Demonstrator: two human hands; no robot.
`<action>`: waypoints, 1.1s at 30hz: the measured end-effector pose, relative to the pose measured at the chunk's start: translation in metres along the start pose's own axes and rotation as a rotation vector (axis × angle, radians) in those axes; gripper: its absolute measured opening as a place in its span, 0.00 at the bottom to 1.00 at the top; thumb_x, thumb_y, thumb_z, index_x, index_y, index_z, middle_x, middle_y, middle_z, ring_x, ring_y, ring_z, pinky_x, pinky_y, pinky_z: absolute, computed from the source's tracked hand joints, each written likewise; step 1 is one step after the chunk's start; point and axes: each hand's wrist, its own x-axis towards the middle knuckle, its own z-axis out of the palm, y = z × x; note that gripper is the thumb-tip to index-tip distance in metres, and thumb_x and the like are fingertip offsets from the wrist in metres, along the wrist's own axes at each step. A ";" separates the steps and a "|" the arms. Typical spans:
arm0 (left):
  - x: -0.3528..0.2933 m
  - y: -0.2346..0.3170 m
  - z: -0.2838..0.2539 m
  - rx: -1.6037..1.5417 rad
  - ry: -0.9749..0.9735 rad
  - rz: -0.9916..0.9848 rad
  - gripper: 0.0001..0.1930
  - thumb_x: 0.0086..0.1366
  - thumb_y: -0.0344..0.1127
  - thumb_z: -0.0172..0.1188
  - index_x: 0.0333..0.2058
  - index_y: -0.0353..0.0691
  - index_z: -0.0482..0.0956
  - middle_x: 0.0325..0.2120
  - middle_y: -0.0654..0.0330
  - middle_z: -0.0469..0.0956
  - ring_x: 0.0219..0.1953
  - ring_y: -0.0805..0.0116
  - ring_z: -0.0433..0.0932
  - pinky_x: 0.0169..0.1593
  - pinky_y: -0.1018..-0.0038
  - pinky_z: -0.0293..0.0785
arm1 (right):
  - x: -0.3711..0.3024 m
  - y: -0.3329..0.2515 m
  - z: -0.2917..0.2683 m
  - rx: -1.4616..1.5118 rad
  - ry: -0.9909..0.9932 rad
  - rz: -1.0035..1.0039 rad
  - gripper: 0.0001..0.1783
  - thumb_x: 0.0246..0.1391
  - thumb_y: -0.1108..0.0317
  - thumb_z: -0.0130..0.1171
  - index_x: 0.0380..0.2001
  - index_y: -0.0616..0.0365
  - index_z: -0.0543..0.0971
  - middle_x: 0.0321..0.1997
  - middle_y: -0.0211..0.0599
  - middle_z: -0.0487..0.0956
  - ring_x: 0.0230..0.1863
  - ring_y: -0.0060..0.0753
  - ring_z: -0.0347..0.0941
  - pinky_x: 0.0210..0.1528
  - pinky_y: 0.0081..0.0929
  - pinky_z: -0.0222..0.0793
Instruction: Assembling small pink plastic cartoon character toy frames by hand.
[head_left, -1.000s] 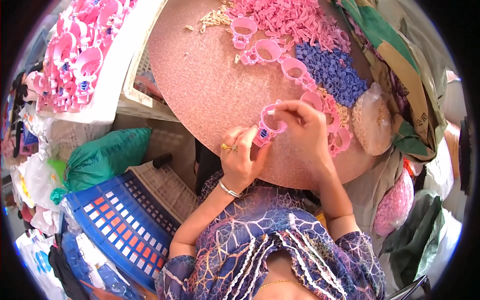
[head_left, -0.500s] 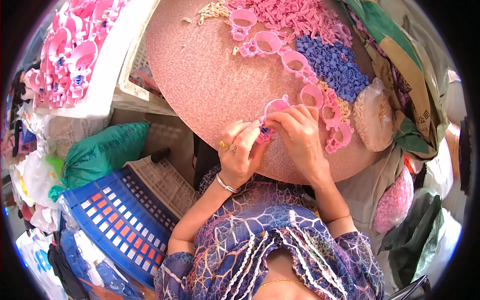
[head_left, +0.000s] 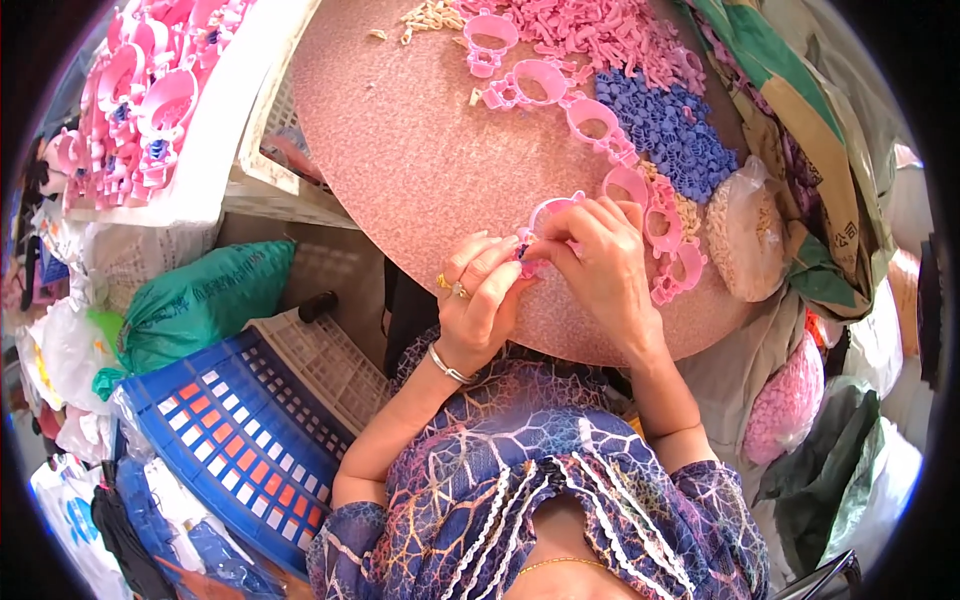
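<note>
Fingers of the left hand (head_left: 480, 300) and right hand (head_left: 600, 265) pinched together at mid-frame on one pink ring-shaped plastic piece (head_left: 548, 212); a small dark bit shows between the fingertips, too small to identify; piece held just over the near part of the round pink tabletop (head_left: 400, 150)
Left hand: gold ring on one finger, thin bangle at the wrist
Row of loose pink ring pieces (head_left: 590, 120), curving from top centre down to the right hand
Heap of small pink parts (head_left: 610, 30), top centre of the frame
Heap of small blue parts (head_left: 670, 135), upper right, just beside the row
Clear bag of beige parts (head_left: 745, 225), right of the hands
Stacked finished pink pieces (head_left: 130, 100), upper left
Blue plastic crate (head_left: 230, 440), lower left
Green bag (head_left: 200, 300), left of centre
</note>
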 end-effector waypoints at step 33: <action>0.006 -0.004 -0.010 -0.294 -0.123 -0.232 0.21 0.52 0.28 0.75 0.41 0.39 0.73 0.44 0.54 0.83 0.47 0.53 0.80 0.48 0.63 0.78 | 0.007 0.034 0.000 0.136 -0.193 -0.454 0.14 0.46 0.69 0.60 0.39 0.58 0.76 0.33 0.34 0.80 0.40 0.34 0.78 0.53 0.37 0.68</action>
